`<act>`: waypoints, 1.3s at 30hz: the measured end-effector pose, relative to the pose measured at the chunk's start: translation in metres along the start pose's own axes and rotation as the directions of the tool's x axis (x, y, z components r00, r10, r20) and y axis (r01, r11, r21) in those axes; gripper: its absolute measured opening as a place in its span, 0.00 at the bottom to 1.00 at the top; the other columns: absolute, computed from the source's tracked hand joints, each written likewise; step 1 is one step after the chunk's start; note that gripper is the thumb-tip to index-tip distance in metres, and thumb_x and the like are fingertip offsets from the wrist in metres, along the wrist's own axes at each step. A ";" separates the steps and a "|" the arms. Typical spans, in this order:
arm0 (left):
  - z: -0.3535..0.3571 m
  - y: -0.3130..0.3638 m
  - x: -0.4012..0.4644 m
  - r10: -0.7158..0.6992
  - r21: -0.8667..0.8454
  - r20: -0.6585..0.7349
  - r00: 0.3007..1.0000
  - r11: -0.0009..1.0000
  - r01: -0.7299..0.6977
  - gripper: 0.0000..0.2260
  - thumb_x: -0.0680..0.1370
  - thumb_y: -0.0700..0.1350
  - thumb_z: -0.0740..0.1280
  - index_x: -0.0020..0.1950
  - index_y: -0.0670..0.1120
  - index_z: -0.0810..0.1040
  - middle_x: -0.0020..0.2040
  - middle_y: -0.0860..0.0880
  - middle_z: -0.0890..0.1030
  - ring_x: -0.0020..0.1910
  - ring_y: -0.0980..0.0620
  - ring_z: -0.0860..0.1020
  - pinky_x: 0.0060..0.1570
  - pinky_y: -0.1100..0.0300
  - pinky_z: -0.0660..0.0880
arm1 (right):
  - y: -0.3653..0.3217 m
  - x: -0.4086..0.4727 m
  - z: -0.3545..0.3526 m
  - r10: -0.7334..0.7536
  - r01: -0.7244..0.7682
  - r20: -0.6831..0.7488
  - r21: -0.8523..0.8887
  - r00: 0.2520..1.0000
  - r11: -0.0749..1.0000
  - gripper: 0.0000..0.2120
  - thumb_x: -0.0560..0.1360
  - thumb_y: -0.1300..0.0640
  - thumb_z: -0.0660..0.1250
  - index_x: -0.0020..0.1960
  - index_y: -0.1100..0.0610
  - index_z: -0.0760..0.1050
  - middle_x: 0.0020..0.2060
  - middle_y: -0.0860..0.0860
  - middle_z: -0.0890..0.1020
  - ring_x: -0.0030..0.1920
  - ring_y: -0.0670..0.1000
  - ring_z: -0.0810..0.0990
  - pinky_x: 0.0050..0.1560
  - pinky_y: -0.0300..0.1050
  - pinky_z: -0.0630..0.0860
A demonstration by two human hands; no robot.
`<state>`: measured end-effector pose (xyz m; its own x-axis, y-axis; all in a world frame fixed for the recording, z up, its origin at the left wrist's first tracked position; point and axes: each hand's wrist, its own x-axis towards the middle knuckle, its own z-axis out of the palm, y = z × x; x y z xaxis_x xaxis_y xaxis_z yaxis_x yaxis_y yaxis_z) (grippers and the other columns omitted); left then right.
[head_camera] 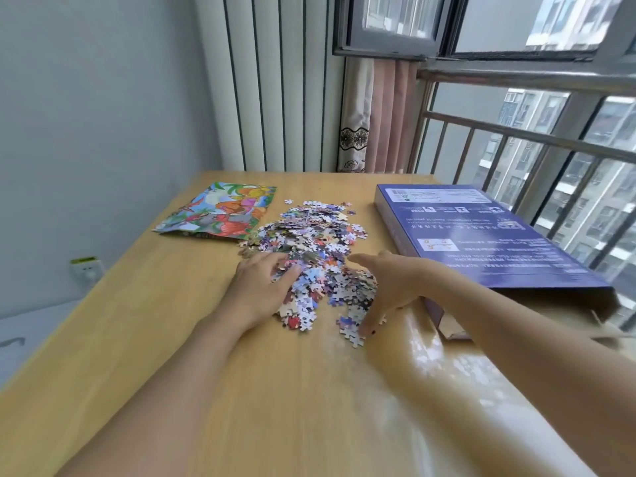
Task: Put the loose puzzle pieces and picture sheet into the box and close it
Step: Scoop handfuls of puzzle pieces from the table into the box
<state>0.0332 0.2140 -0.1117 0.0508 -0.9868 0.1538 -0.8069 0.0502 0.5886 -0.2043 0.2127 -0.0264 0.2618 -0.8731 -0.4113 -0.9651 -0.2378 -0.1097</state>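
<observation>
Step in hand: we judge this to be gathering the loose puzzle pieces (311,249); nothing has gone into the box yet.
Left grip (261,285): our left hand lies flat on the near-left edge of the heap, fingers straight, holding nothing.
Right grip (385,287): our right hand stands on edge at the heap's near-right side, fingers apart and extended down to the desk (137,339), cupping rather than clasping.
Pieces: piled between the two grips and spreading beyond them.
Picture sheet (220,211): flat, beyond the left grip, just beside the heap.
Box (481,235): just right of the right grip, its near end flap open.
Next move: sweep both grips together, lift a handful, carry it right to the box's opening.
</observation>
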 end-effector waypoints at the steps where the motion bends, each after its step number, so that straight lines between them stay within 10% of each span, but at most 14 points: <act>1: -0.001 0.002 -0.001 0.024 -0.063 0.031 0.999 0.998 -0.022 0.25 0.79 0.64 0.61 0.72 0.53 0.73 0.72 0.50 0.71 0.72 0.48 0.66 0.71 0.51 0.63 | -0.002 0.001 0.000 -0.024 0.025 -0.025 0.026 0.999 0.999 0.63 0.55 0.35 0.83 0.80 0.40 0.50 0.74 0.53 0.65 0.68 0.57 0.74 0.65 0.53 0.75; 10: -0.008 0.012 -0.021 0.187 -0.151 0.126 0.974 0.974 -0.167 0.34 0.70 0.55 0.78 0.74 0.57 0.69 0.72 0.55 0.69 0.69 0.57 0.68 0.63 0.63 0.65 | -0.019 0.026 0.008 -0.028 0.080 -0.162 0.321 0.986 0.944 0.34 0.67 0.51 0.81 0.69 0.50 0.71 0.56 0.54 0.77 0.38 0.53 0.85 0.30 0.41 0.79; 17: -0.007 0.012 -0.019 0.122 -0.264 0.011 0.992 0.958 -0.115 0.28 0.69 0.51 0.79 0.68 0.53 0.76 0.63 0.56 0.78 0.62 0.58 0.75 0.63 0.60 0.72 | -0.015 0.034 0.015 0.012 0.229 -0.412 0.530 0.911 0.816 0.18 0.69 0.59 0.77 0.58 0.55 0.80 0.52 0.58 0.81 0.38 0.53 0.80 0.37 0.52 0.82; 24: -0.006 0.013 -0.017 0.147 -0.278 -0.051 0.988 0.948 -0.155 0.21 0.71 0.50 0.78 0.62 0.53 0.80 0.59 0.56 0.81 0.58 0.59 0.78 0.61 0.62 0.74 | -0.026 0.039 0.007 -0.027 0.341 -0.500 0.550 0.865 0.762 0.29 0.73 0.55 0.76 0.72 0.49 0.72 0.66 0.53 0.76 0.46 0.50 0.80 0.36 0.40 0.76; 30: -0.005 0.012 -0.014 0.118 -0.327 -0.054 0.991 0.936 -0.130 0.15 0.72 0.50 0.77 0.59 0.54 0.83 0.54 0.59 0.83 0.53 0.65 0.79 0.55 0.66 0.74 | -0.031 0.037 0.007 -0.304 0.349 -0.272 0.132 0.913 0.928 0.58 0.63 0.46 0.83 0.81 0.44 0.49 0.79 0.47 0.60 0.76 0.52 0.64 0.74 0.50 0.65; 35: -0.005 0.015 -0.015 0.114 -0.356 -0.028 0.993 0.927 -0.116 0.11 0.76 0.48 0.74 0.58 0.51 0.83 0.49 0.61 0.82 0.44 0.76 0.76 0.43 0.80 0.69 | -0.040 0.059 0.006 -0.279 0.296 -0.230 0.040 0.932 0.954 0.63 0.58 0.38 0.83 0.81 0.43 0.49 0.78 0.50 0.59 0.75 0.56 0.65 0.72 0.55 0.68; 39: -0.007 0.014 -0.014 0.100 -0.376 -0.018 0.995 0.921 -0.100 0.12 0.77 0.48 0.73 0.59 0.54 0.81 0.53 0.61 0.82 0.51 0.68 0.78 0.56 0.67 0.75 | -0.044 0.067 -0.005 -0.300 0.299 -0.223 -0.037 0.928 0.953 0.55 0.59 0.39 0.83 0.79 0.46 0.60 0.73 0.50 0.70 0.70 0.54 0.71 0.65 0.51 0.72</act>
<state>0.0251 0.2301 -0.1003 -0.0199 -0.9739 0.2262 -0.5270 0.2025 0.8254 -0.1440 0.1622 -0.0445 0.5325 -0.8336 -0.1468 -0.8418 -0.5035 -0.1946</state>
